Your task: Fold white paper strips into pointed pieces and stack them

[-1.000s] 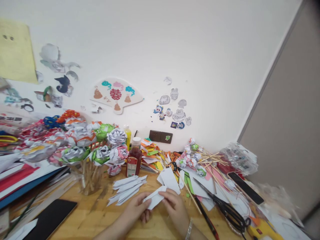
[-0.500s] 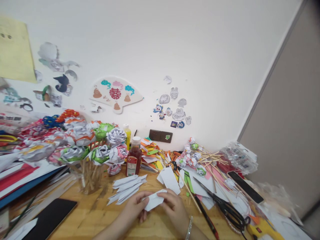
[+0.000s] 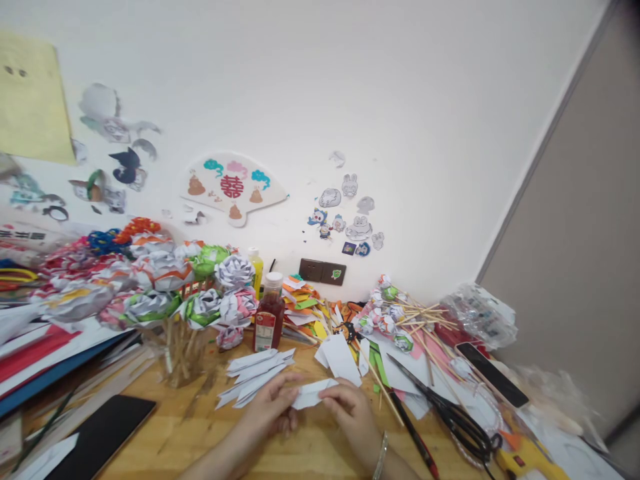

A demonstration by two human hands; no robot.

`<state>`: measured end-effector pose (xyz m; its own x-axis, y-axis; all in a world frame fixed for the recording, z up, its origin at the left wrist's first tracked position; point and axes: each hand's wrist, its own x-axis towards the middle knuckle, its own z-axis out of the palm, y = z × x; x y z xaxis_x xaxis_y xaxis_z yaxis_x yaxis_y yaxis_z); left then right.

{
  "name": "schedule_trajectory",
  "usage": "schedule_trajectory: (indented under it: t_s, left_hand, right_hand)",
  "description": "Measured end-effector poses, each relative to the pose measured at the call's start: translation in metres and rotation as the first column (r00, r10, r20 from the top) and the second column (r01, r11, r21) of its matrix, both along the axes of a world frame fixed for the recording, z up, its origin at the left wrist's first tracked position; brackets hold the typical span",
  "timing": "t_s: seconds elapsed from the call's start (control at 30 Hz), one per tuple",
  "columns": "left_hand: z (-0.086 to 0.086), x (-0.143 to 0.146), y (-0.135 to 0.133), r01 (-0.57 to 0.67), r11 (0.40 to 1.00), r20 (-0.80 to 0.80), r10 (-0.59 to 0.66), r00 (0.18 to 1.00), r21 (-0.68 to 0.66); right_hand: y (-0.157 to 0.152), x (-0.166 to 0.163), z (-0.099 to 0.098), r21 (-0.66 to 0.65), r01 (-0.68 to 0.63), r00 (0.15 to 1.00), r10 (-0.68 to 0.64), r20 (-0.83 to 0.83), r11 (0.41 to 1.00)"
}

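Note:
Low in the middle of the view, my left hand (image 3: 273,408) and my right hand (image 3: 350,412) both pinch a small folded white paper piece (image 3: 311,393) just above the wooden table (image 3: 200,440). The left hand's fingers close on its left end, the right hand's on its right end. My right wrist wears a thin bracelet. A fan of folded white paper strips (image 3: 255,375) lies just behind my left hand. More white paper pieces (image 3: 340,357) lie behind my right hand.
A jar of paper flowers on sticks (image 3: 175,307) stands at the left, with a red bottle (image 3: 267,320) beside it. Black scissors (image 3: 450,413), a glue gun (image 3: 525,457), loose skewers (image 3: 425,327) and a phone (image 3: 490,383) lie at the right. A dark tablet (image 3: 105,437) lies at the lower left.
The paper piece has been turned and flattened between my fingers, and both hands have shifted slightly. Everything else on the table stays as it was.

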<state>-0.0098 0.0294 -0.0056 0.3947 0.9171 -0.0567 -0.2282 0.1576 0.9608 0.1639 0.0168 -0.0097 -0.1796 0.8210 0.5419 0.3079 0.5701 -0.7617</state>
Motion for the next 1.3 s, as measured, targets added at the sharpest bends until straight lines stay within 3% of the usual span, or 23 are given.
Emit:
schedule_trajectory:
  t_s: [0.17, 0.37, 0.83, 1.0, 1.3]
  left_hand:
    - [0.002, 0.0, -0.001, -0.039, 0.985, -0.037, 0.045, 0.998, 0.165]
    - [0.001, -0.001, -0.001, -0.116, 0.959, -0.14, 0.156, 0.978, 0.26]
    - [0.008, 0.0, -0.006, -0.178, 0.927, -0.201, 0.253, 0.946, 0.33]
    - [0.009, 0.0, -0.006, -0.18, 0.927, -0.211, 0.259, 0.943, 0.33]
    - [0.005, 0.001, -0.006, -0.191, 0.893, -0.187, 0.286, 0.94, 0.406]
  right_hand:
    - [0.001, 0.002, 0.003, -0.04, 0.07, 0.995, -0.073, -0.072, 0.997]
    - [0.001, 0.001, 0.0, -0.093, 0.038, 0.99, -0.051, -0.134, 0.995]
    - [0.0, -0.003, 0.003, -0.137, 0.107, 0.977, -0.13, -0.172, 0.985]
    - [0.0, -0.004, 0.002, -0.117, 0.097, 0.975, -0.119, -0.189, 0.988]
    - [0.001, -0.006, -0.009, -0.235, 0.019, 0.943, -0.095, -0.319, 0.972]
